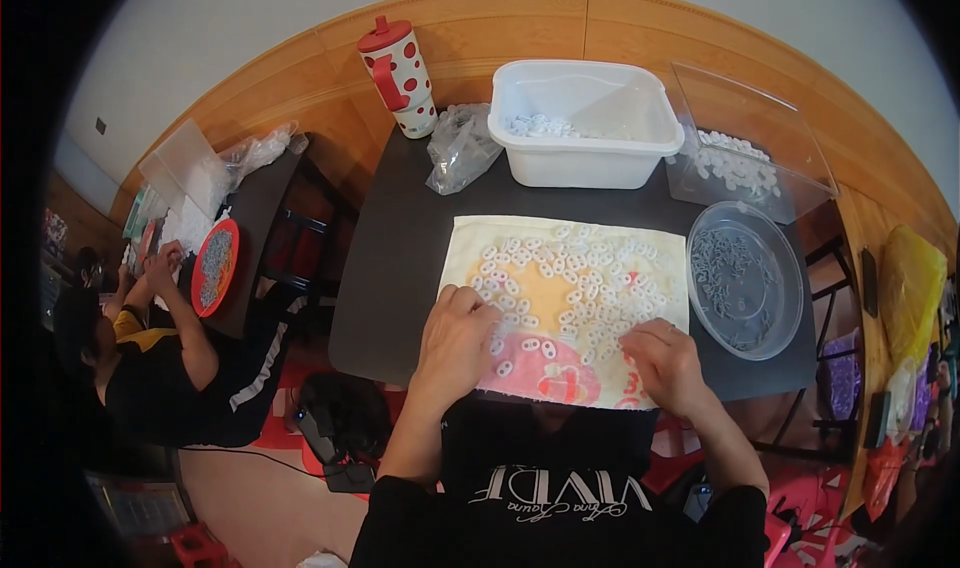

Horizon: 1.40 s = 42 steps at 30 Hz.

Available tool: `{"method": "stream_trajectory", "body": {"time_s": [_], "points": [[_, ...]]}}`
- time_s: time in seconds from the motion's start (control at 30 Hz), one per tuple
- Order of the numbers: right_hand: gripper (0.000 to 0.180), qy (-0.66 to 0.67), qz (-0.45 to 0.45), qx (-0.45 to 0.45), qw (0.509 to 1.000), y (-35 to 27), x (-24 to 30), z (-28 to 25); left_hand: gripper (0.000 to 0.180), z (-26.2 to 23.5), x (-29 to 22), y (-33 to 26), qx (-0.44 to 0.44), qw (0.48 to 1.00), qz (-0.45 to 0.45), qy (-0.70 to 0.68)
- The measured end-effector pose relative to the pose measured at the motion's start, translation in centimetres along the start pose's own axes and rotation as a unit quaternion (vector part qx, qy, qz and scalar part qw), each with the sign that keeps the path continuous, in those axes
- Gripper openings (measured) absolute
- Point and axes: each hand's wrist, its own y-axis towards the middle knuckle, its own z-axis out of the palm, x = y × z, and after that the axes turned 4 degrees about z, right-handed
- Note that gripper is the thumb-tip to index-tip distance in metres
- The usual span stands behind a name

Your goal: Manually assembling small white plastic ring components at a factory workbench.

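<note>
Head view: my left fingers (pixel 482 313) are bent down at the left side of a pale yellow towel (pixel 520 376) with an orange and pink print, and my right fingers (pixel 645 338) are curled over its lower right part. Whether either set is pinching anything I cannot tell, since the tips are hidden or too small to make out. The towel lies under and between both sets of fingers, and on it, mostly between and ahead of them, are scattered many small white oval pieces (pixel 580 313) with dark holes; several lie just beside my left fingers, others right by my right ones.

Straight ahead of my fingers, past the towel, stands a white tub (pixel 585 160) with more white pieces at its bottom. Ahead and to the left of the left fingers are a crumpled plastic bag (pixel 463 148) and, beyond it, an upright white cup (pixel 410 88) with red dots, lid and handle. Just to the right of my right fingers, beside the towel, sits a see-through round bowl (pixel 793 298) holding small grey pieces (pixel 725 268); farther ahead of it is a see-through box (pixel 755 108) with white pieces. All this rests on the dark table (pixel 385 278). Well to the left of my left fingers, another person (pixel 165 393) works beside a red bowl (pixel 234 253) of grey pieces.
</note>
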Motion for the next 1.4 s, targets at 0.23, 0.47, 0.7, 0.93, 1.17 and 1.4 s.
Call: {"method": "stream_trajectory", "body": {"time_s": [0.23, 0.47, 0.7, 0.93, 1.17, 1.4], "points": [[0.023, -0.082, -0.003, -0.015, 0.997, -0.5, -0.3, 0.6, 0.021, -0.2, -0.3, -0.6, 0.011, 1.000, -0.004, -0.022], [0.023, -0.102, 0.012, -0.018, 0.995, -1.1, 0.1, 0.7, 0.016, 0.4, 0.0, -0.3, -0.005, 0.999, 0.008, -0.032], [0.023, 0.180, 0.122, -0.078, 0.973, 0.3, 1.9, 1.5, 0.013, 1.8, -2.0, -0.5, -0.054, 0.955, 0.007, -0.292], [0.029, 0.285, 0.118, -0.042, 0.950, 2.0, 2.9, 3.7, 0.018, 4.9, -4.3, -0.9, -0.034, 0.864, -0.007, -0.502], [0.029, 0.321, 0.139, -0.044, 0.936, 1.8, 3.2, 4.0, 0.023, 5.0, -4.6, -1.3, -0.038, 0.868, -0.018, -0.495], [0.028, 0.308, 0.143, -0.040, 0.940, 1.8, 3.5, 4.2, 0.028, 5.5, -4.6, -1.8, -0.042, 0.840, -0.047, -0.538]]}}
